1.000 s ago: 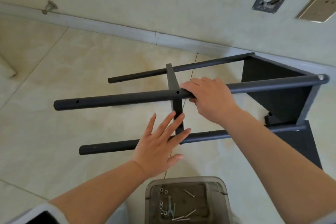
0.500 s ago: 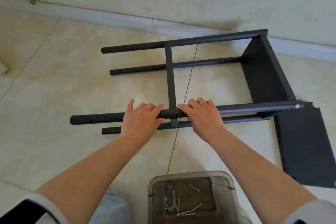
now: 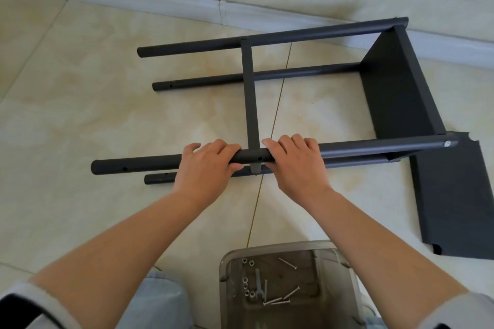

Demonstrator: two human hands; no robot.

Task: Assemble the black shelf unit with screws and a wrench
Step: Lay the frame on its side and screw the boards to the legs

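Left hand (image 3: 207,168) and right hand (image 3: 295,164) grip shelf frame's pole (image 3: 251,155)

Matte black shelf frame (image 3: 267,37), black loose panel (image 3: 454,203), cream marbled floor tiles (image 3: 80,115), silver screws (image 3: 287,263), translucent grey bin (image 3: 344,288)

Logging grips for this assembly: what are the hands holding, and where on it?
Both hands grip the shelf frame's near upper leg tube, left hand and right hand either side of the crossbar joint.

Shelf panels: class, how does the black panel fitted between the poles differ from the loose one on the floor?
The fitted panel stands on edge, joined to the poles; the loose panel lies flat on the floor, attached to nothing visible. The loose panel's notched corners show; the fitted panel's meet the poles. Both are black and rectangular.
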